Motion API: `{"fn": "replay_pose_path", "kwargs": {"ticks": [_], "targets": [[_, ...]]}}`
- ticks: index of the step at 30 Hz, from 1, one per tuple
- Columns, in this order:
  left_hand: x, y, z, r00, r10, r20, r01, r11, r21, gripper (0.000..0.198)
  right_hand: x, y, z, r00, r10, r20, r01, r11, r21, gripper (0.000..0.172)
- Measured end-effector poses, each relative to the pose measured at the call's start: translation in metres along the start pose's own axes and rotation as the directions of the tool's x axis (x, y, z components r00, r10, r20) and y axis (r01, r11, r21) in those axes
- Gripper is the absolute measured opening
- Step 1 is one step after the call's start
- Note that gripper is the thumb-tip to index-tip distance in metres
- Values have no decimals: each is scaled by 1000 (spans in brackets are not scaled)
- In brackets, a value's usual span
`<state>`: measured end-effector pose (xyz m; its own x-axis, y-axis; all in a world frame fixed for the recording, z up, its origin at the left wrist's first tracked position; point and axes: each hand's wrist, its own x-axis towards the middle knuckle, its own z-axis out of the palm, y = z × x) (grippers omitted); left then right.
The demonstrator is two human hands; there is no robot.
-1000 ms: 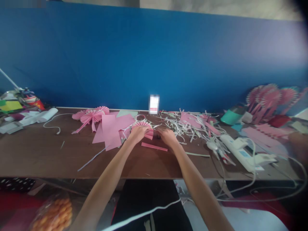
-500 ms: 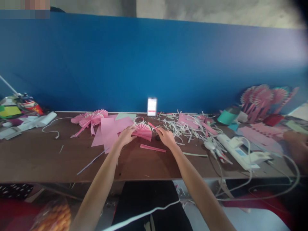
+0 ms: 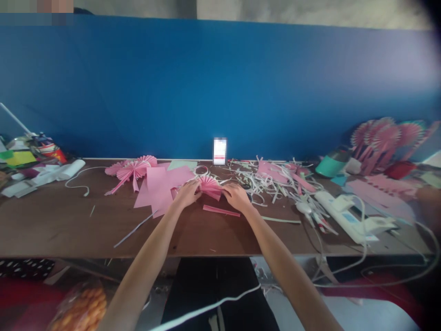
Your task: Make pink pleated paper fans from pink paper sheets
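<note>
A pink pleated paper fan (image 3: 210, 185) is spread over the middle of the table, between my two hands. My left hand (image 3: 188, 194) is closed on its left side, with the fingertips partly behind the folds. The fingers of my right hand (image 3: 237, 196) pinch the fan's right edge; whether a thin strip is also in them cannot be made out. In front of the fan lies a folded pink paper strip (image 3: 221, 211). Flat pink paper sheets (image 3: 156, 186) lie just left of my left hand.
Finished pink fans (image 3: 132, 170) lie at the back left. A tangle of white paper strips (image 3: 255, 184) spreads right of my right hand. Further right are a glue gun (image 3: 303, 208), a white power strip (image 3: 339, 216) with cables, and a teal roll (image 3: 331, 166). A phone (image 3: 219, 151) stands against the blue partition.
My right hand has moved left to the fan's edge; the pink strip that stuck out of its fingers no longer shows plainly. The view has shifted slightly.
</note>
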<state>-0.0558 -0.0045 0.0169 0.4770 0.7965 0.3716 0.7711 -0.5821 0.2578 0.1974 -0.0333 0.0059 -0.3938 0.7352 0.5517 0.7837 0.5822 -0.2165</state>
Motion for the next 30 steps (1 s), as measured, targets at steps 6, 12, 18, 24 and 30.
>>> {"fn": "replay_pose_path", "kwargs": {"ticks": [6, 12, 18, 24, 30], "targets": [[3, -4, 7, 999, -38, -24, 39, 999, 28, 19, 2, -8, -1, 999, -27, 40, 29, 998, -53, 19], [8, -9, 14, 998, 65, -24, -67, 996, -67, 23, 4, -26, -3, 994, -2, 110, 19, 988, -156, 19], [8, -1, 14, 998, 62, 6, -62, 998, 10, 31, 5, -34, -10, 997, 3, 79, 10, 985, -171, 27], [6, 6, 12, 1000, 28, -1, -28, 999, 46, 18, 7, -33, -8, 973, -126, 191, 156, 976, -155, 26], [8, 8, 14, 999, 36, 16, -37, 994, 104, 19, 6, -34, -7, 993, 114, 5, -114, 993, 24, 25]]}}
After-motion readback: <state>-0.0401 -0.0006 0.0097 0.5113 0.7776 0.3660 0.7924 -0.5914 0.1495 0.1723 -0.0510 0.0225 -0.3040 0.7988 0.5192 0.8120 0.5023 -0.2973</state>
